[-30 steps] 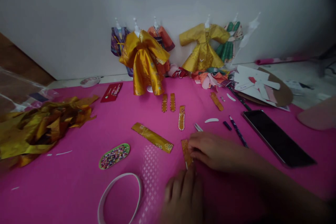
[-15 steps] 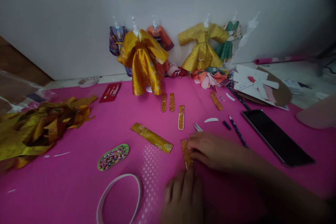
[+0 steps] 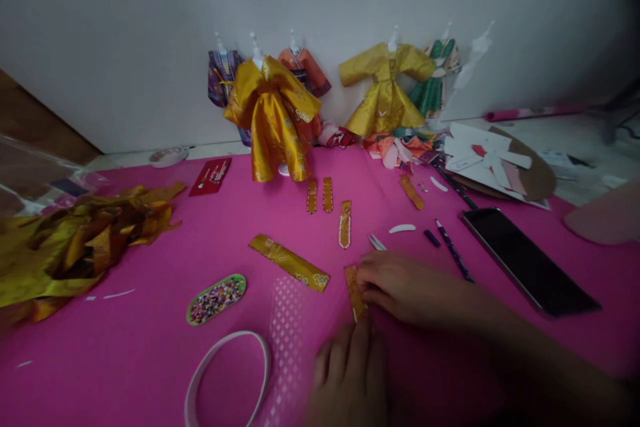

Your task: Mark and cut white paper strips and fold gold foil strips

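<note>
A narrow gold fabric strip lies on the pink mat between my hands. My right hand comes in from the right, its bent fingers closed on the strip's right edge. From below, my left hand reaches the strip's lower end with its fingertips; its fingers are close together. Scissor or tweezer tips poke out above my right hand. A beaded gold tab lies just beyond the strip, and a wider gold fabric piece is to its left.
Small dressed mannequins stand at the back, one in a gold dress. A bead tray and white ring lie left, gold scraps far left. A phone, pencil and paper pieces are right.
</note>
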A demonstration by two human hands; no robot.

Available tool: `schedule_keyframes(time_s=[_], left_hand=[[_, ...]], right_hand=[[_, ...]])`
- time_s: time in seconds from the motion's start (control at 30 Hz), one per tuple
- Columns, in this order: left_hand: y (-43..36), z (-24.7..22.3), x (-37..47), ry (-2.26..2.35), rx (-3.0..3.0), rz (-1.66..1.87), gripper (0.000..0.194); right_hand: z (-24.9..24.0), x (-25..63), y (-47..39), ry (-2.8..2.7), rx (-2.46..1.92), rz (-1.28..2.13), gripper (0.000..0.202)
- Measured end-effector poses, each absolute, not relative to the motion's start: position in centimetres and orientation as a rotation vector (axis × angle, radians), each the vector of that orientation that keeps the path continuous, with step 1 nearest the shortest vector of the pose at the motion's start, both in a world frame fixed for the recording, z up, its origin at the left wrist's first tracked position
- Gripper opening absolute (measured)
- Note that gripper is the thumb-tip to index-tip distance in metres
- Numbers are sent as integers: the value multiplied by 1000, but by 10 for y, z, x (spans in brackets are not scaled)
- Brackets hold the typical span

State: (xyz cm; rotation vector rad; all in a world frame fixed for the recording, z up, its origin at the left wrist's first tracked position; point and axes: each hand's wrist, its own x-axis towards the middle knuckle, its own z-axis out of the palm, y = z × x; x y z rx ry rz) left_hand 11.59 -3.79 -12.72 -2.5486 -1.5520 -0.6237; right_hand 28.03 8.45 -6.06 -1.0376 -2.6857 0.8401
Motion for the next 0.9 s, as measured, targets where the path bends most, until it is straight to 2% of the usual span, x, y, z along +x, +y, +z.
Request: schedule_keyframes(time_s=[0.37, 0.9], left_hand=[[-40, -125, 113, -1525, -2623, -419, 44], [-39, -128, 116, -1564, -2601, -501, 46]], right_hand=[[-59, 279, 83, -2703, -1040, 809, 15], [-58, 277, 82, -2700, -1061, 788, 15]])
